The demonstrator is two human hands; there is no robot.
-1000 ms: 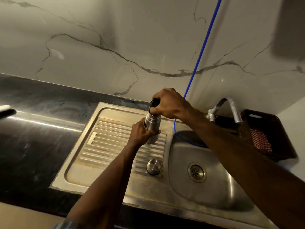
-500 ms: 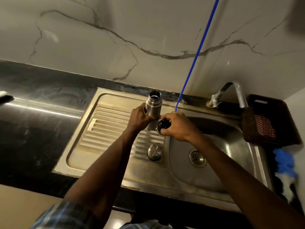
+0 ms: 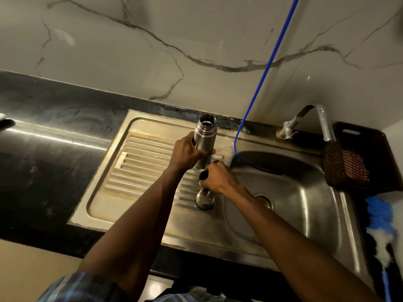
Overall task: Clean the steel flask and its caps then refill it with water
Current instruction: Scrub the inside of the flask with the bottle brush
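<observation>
The steel flask (image 3: 205, 136) stands upright over the ribbed drainboard (image 3: 139, 168) with its mouth uncovered. My left hand (image 3: 188, 153) grips its body from the left. My right hand (image 3: 218, 178) holds the small black inner cap (image 3: 203, 175) just below the flask, near the basin's left rim. The steel outer cap (image 3: 205, 199) lies upside down on the drainboard, close under my right wrist.
The sink basin (image 3: 305, 205) with its drain lies to the right, and the tap (image 3: 314, 123) stands at its back. A blue hose (image 3: 263, 77) hangs down into the basin. A dark basket (image 3: 357, 158) sits at the far right, above a blue and white duster (image 3: 381, 227). Black countertop (image 3: 50, 162) spreads left.
My right hand unscrewed the black inner cap from the flask's mouth and brought it down beside the flask, then slightly lower toward the drainboard. The flask's mouth now shows.
</observation>
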